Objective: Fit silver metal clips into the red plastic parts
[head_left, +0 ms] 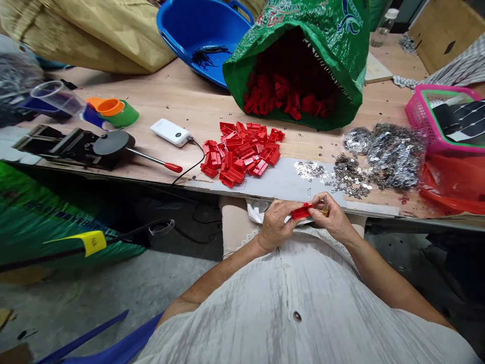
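Note:
My left hand (276, 224) is closed around a small red plastic part (301, 211), held just below the table's front edge. My right hand (330, 217) is pinched against the part's right end and also grips a small yellowish tool (325, 208). On the table above my hands lies a heap of the same red parts (240, 153). To its right, small silvery metal pieces (350, 177) are scattered, beside clear bags of them (390, 151). A green sack (303, 60) lies on its side, open, with more red parts inside.
A blue basin (200, 38) stands at the back. A white power bank (170, 132) with a cable lies left of the heap. A black hand press with a red-tipped lever (109, 149) sits at the left. A pink basket (443, 119) and red tray (454, 187) are on the right.

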`<state>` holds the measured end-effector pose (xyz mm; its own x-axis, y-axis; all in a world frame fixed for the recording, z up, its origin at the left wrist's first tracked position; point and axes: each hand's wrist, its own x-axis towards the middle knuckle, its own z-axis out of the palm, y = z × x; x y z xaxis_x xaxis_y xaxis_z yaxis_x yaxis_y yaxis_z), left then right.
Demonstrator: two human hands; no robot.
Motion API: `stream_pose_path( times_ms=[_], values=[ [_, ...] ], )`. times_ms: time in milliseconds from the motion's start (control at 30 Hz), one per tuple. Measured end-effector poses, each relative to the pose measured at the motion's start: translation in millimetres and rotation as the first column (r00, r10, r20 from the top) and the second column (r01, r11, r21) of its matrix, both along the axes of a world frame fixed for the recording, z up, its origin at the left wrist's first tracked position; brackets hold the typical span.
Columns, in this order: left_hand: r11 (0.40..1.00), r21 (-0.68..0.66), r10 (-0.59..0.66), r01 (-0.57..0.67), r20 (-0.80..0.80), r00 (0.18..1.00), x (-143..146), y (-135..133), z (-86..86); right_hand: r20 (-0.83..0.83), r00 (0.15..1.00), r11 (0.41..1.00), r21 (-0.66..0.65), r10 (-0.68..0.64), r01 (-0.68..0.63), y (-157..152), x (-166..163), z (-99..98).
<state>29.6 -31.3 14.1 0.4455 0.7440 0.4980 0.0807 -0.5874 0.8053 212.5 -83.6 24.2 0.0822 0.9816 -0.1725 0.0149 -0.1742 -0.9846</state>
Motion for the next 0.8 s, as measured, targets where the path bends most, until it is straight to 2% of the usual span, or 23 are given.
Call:
stream_pose_path(
  times_ms=[100, 200, 267, 333, 400, 467, 500, 533, 567, 600, 667, 700, 800],
  values=[
    [0.987, 0.161, -0.021, 0.014, 0.042, 0.999, -0.6, 2.9, 0.9, -0.103, 0.994, 0.999, -0.008, 0.036, -0.037, -4.5, 2.0, 1.7],
    [0.99, 0.128, -0.069, 0.059, 0.072, 0.995, -3.8, 5.4, -0.8, -0.142, 0.988, 0.998, -0.007, 0.062, -0.064, -9.1, 1.0, 3.0],
    [0.996, 0.004, -0.093, 0.093, 0.092, 0.991, -6.4, 6.7, -4.2, -0.156, 0.984, 0.995, -0.013, 0.091, -0.094, -10.0, -0.4, 4.6],
    [0.972, -0.199, -0.098, 0.124, 0.136, 0.986, -8.2, 7.7, -8.3, -0.156, 0.97, 0.981, -0.028, 0.185, -0.191, -7.3, 1.2, 7.5],
    [0.892, -0.421, -0.074, 0.164, 0.223, 0.972, -8.9, 8.3, -11.2, -0.065, 0.959, 0.96, -0.034, 0.277, -0.28, -0.2, 9.6, 11.3],
    [0.784, -0.576, -0.041, 0.23, 0.322, 0.946, -8.8, 8.9, -11.9, 0.199, 0.951, 0.971, -0.015, 0.238, -0.24, 11.2, 25.8, 14.7],
    [0.739, -0.62, -0.027, 0.264, 0.365, 0.931, -8.7, 9.3, -11.6, 0.397, 0.911, 0.99, 0.031, 0.112, -0.135, 18.1, 35.9, 15.6],
    [0.704, -0.647, -0.016, 0.293, 0.398, 0.917, -8.5, 9.7, -11.0, 0.592, 0.806, 0.996, 0.067, 0.008, -0.059, 25.3, 46.4, 15.9],
    [0.68, -0.662, -0.011, 0.316, 0.421, 0.907, -8.5, 10.1, -10.4, 0.747, 0.661, 0.995, 0.096, -0.069, -0.005, 32.5, 56.3, 15.6],
    [0.662, -0.673, -0.007, 0.329, 0.434, 0.901, -8.4, 10.4, -9.8, 0.845, 0.528, 0.995, 0.099, -0.088, 0.009, 39.5, 64.7, 14.8],
    [0.635, -0.691, -0.001, 0.345, 0.445, 0.895, -8.4, 10.7, -9.2, 0.936, 0.35, 0.998, 0.05, -0.038, -0.024, 51.9, 74.9, 12.4],
    [0.621, -0.699, -0.002, 0.353, 0.449, 0.893, -8.3, 10.7, -9.0, 0.957, 0.29, 0.999, 0.015, -0.003, -0.039, 57.1, 76.4, 11.4],
    [0.592, -0.72, 0.006, 0.362, 0.453, 0.891, -8.3, 10.7, -7.7, 0.983, 0.172, 0.998, -0.064, 0.068, -0.024, 69.0, 70.7, 10.3]
  ],
)
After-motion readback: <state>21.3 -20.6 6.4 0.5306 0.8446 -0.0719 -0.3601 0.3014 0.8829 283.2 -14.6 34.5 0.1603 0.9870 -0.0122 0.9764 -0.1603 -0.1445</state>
